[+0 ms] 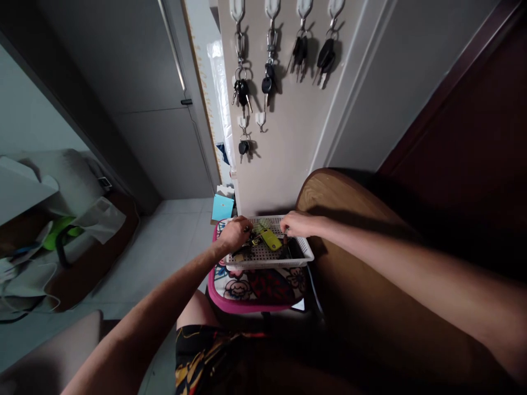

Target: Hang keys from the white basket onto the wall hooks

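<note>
A white perforated basket (302,257) rests on a pink flowered stool (255,293) below a wall of key hooks. Both my hands reach into it. My left hand (235,232) is curled over the basket's left side, fingers closed around dark keys next to a yellow-green key tag (270,239). My right hand (297,224) hovers over the far right part, fingers bent down in a pinch on something small that I cannot make out. More dark keys lie on the basket floor.
Key bunches hang from white hooks (270,82) on the beige wall panel, with a lower hook (260,120) bare. A round wooden table (370,296) stands right of the stool. A blue paper (223,207) leans by the wall. Bags clutter a seat (61,241) at left.
</note>
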Demonstrator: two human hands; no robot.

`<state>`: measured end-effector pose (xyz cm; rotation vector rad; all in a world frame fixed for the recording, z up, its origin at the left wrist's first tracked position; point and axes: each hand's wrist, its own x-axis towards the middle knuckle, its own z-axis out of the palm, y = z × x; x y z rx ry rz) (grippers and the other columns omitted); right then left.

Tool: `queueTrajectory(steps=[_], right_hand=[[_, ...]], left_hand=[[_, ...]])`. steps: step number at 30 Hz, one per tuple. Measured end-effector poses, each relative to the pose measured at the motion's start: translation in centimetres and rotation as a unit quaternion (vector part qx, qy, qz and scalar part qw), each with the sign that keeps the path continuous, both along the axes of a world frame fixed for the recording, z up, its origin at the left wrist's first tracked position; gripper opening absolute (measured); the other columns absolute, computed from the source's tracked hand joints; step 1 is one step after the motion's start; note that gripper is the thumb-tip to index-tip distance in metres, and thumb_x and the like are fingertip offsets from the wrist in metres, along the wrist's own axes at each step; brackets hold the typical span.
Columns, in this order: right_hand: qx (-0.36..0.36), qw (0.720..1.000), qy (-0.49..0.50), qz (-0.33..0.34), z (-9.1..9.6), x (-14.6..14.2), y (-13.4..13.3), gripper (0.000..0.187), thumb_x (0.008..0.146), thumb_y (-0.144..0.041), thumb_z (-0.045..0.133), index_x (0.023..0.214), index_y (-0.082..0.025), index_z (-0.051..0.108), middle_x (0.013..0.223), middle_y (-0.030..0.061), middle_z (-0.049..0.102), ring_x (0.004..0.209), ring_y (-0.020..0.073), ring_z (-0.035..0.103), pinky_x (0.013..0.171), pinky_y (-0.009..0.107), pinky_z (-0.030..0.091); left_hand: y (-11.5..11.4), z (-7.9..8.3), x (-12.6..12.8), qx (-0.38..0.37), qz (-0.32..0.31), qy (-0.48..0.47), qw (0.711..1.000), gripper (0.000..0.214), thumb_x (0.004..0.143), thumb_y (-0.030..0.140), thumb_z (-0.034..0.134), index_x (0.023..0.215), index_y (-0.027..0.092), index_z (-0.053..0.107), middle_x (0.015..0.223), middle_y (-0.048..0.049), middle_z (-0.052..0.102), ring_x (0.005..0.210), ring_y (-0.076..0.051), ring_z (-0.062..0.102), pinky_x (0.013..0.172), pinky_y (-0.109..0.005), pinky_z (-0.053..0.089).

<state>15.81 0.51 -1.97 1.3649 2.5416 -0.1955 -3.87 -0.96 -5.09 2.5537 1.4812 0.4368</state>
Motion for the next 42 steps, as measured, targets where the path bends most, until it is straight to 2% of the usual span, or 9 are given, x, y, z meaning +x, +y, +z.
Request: queueTrajectory(steps=[4, 8, 17, 22, 26, 29, 32, 35, 42], right_hand=[[-0.018, 0.997, -0.072, 0.012, -1.3, 0.2, -0.7, 0.025, 0.049, -0.023, 0.053, 0.073, -0.023, 0.058, 0.076, 0.0011, 0.058, 0.072, 0.0172, 0.050, 0.056, 0.024, 0.033], [0.006, 0.998, -0.063, 0.009, -1.8, 0.1, -0.9, 0.020, 0.054, -0.028, 0.051, 0.072, -0.022, 0.058, 0.076, 0.0031, 0.057, 0.076, 0.0195, 0.049, 0.063, 0.030, 0.032], [0.035, 0.998, -0.040, 0.019, -1.8, 0.0, -1.0, 0.019, 0.060, -0.021, 0.044, 0.075, -0.022, 0.055, 0.083, 0.0043, 0.056, 0.083, 0.0200, 0.047, 0.066, 0.032, 0.031], [0.023, 0.999, -0.042, 0.014, -1.7, -0.1, -1.2, 0.013, 0.060, -0.021, 0.044, 0.066, -0.020, 0.055, 0.075, 0.0033, 0.057, 0.076, 0.0177, 0.049, 0.063, 0.029, 0.032], [0.020, 0.998, -0.049, 0.025, -1.6, 0.0, -0.9, 0.014, 0.061, -0.020, 0.041, 0.064, -0.019, 0.055, 0.071, 0.0047, 0.058, 0.071, 0.0172, 0.051, 0.058, 0.027, 0.033], [0.025, 0.998, -0.042, 0.032, -1.6, 0.0, -0.8, 0.017, 0.060, -0.023, 0.044, 0.073, -0.020, 0.055, 0.078, 0.0052, 0.057, 0.075, 0.0182, 0.050, 0.060, 0.027, 0.034], [0.028, 0.998, -0.027, 0.052, -1.7, -0.2, -1.0, 0.025, 0.058, -0.027, 0.047, 0.082, -0.020, 0.053, 0.085, 0.0056, 0.055, 0.080, 0.0199, 0.048, 0.065, 0.030, 0.033], [0.019, 0.998, -0.024, 0.059, -1.8, -0.6, -1.5, 0.028, 0.058, -0.033, 0.047, 0.080, -0.017, 0.053, 0.085, 0.0075, 0.055, 0.080, 0.0216, 0.048, 0.065, 0.032, 0.033], [0.035, 0.999, 0.015, -0.031, -2.7, -1.8, -2.4, 0.036, 0.060, -0.043, 0.041, 0.081, -0.015, 0.050, 0.083, 0.0096, 0.055, 0.078, 0.0226, 0.049, 0.065, 0.033, 0.034]], left_hand=[[-0.4, -0.1, 0.8, 0.004, -0.004, 0.018, 1.000, 0.025, 0.059, 0.013, 0.044, 0.082, 0.018, 0.053, 0.093, -0.0028, 0.049, 0.086, -0.013, 0.043, 0.078, -0.023, 0.033], [-0.5, -0.5, 0.9, -0.024, -0.018, 0.021, 0.999, 0.025, 0.059, 0.013, 0.044, 0.082, 0.019, 0.052, 0.093, -0.0024, 0.049, 0.089, -0.013, 0.042, 0.080, -0.023, 0.032], [0.4, -1.1, -0.1, -0.147, 0.026, -0.015, 0.989, 0.028, 0.058, 0.017, 0.046, 0.085, 0.021, 0.053, 0.075, 0.0020, 0.057, 0.068, -0.010, 0.050, 0.062, -0.018, 0.039], [0.8, 0.0, -0.5, -0.109, 0.067, -0.055, 0.990, 0.029, 0.063, 0.013, 0.039, 0.089, 0.019, 0.051, 0.085, 0.0005, 0.057, 0.075, -0.008, 0.050, 0.068, -0.016, 0.038], [0.6, 0.6, -0.9, -0.092, 0.068, 0.041, 0.993, 0.031, 0.062, 0.014, 0.042, 0.090, 0.021, 0.050, 0.091, -0.0013, 0.056, 0.084, -0.013, 0.049, 0.077, -0.023, 0.034], [0.2, 0.6, -0.8, -0.096, 0.044, 0.118, 0.987, 0.030, 0.061, 0.019, 0.044, 0.089, 0.023, 0.051, 0.090, -0.0018, 0.056, 0.088, -0.017, 0.047, 0.086, -0.034, 0.024], [-0.3, 0.4, -0.5, -0.098, 0.022, 0.150, 0.984, 0.030, 0.060, 0.023, 0.045, 0.089, 0.022, 0.050, 0.091, -0.0045, 0.055, 0.088, -0.019, 0.046, 0.087, -0.040, 0.018], [-0.4, 0.1, -0.4, -0.079, 0.024, 0.160, 0.984, 0.032, 0.058, 0.022, 0.047, 0.090, 0.020, 0.050, 0.092, -0.0071, 0.054, 0.087, -0.020, 0.046, 0.087, -0.042, 0.015], [-0.3, -0.3, 0.0, -0.060, 0.067, 0.163, 0.982, 0.029, 0.056, 0.026, 0.048, 0.084, 0.019, 0.051, 0.083, -0.0062, 0.056, 0.079, -0.020, 0.049, 0.086, -0.043, 0.016]])
